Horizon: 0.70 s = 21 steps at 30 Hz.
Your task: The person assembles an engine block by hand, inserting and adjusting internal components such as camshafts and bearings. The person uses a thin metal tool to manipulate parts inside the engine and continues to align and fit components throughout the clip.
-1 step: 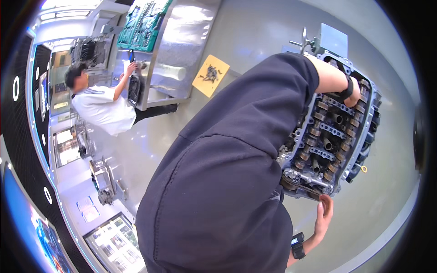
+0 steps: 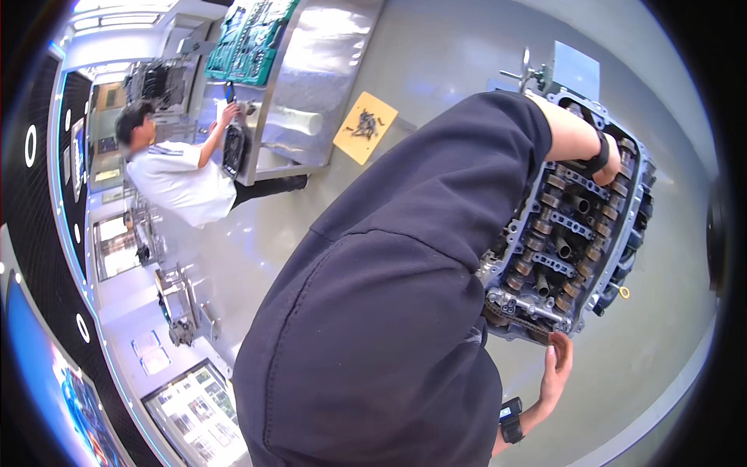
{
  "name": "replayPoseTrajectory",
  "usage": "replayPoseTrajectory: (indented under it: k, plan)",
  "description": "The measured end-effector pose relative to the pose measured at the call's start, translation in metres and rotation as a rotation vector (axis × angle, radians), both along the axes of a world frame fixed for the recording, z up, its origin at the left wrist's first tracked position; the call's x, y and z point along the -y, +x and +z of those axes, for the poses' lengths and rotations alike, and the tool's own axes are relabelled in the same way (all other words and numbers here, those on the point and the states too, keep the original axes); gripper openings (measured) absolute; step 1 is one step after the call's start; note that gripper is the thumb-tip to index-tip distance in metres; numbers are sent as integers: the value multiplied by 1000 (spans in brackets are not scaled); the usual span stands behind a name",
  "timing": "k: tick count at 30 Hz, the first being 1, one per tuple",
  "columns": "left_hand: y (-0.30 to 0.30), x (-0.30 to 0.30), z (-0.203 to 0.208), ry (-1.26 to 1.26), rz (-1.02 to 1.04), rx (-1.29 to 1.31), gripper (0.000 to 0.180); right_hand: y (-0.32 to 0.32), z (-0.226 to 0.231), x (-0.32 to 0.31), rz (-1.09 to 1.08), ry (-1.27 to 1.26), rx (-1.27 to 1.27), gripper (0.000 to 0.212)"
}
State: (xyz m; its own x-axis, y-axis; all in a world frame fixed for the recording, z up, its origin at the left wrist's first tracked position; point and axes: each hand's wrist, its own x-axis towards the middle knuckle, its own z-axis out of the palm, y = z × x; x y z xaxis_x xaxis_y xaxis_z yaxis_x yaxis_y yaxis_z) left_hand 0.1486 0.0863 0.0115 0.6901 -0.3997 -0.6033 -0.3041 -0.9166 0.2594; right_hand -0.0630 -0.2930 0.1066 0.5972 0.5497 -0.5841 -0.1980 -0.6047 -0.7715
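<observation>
An engine (image 2: pixel 572 225) with its cover off stands at the right, showing two rows of camshaft lobes. My left hand (image 2: pixel 608 166) reaches over its far end, and its curled fingers rest on the right-hand camshaft (image 2: pixel 612 202). What lies under those fingertips is hidden. Below, my right hand (image 2: pixel 557 370) is held open at the near end, fingers slightly bent, fingertips close to the engine's edge beside the timing chain (image 2: pixel 513 317). I cannot tell whether they touch. My dark sleeve and clothing cover the middle of the view and part of the engine's left side.
A yellow board (image 2: pixel 379 138) carrying several dark bolts (image 2: pixel 362 124) lies beside a metal workbench (image 2: pixel 319 54). A green tool case (image 2: pixel 250 43) sits on that bench, where a person (image 2: pixel 175 175) in a white shirt works. A yellow ring handle (image 2: pixel 623 293) sticks out of the engine's right side.
</observation>
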Motion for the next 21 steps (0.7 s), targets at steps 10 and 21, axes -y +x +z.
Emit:
replayPoseTrajectory:
  k: [10, 21]
  plan:
    - [11, 4, -12, 150, -187, 10, 39, 18, -7, -33, 36, 77, 45, 33]
    - [16, 5, -11, 140, -166, -8, 43, 27, -5, -40, 61, 95, 46, 32]
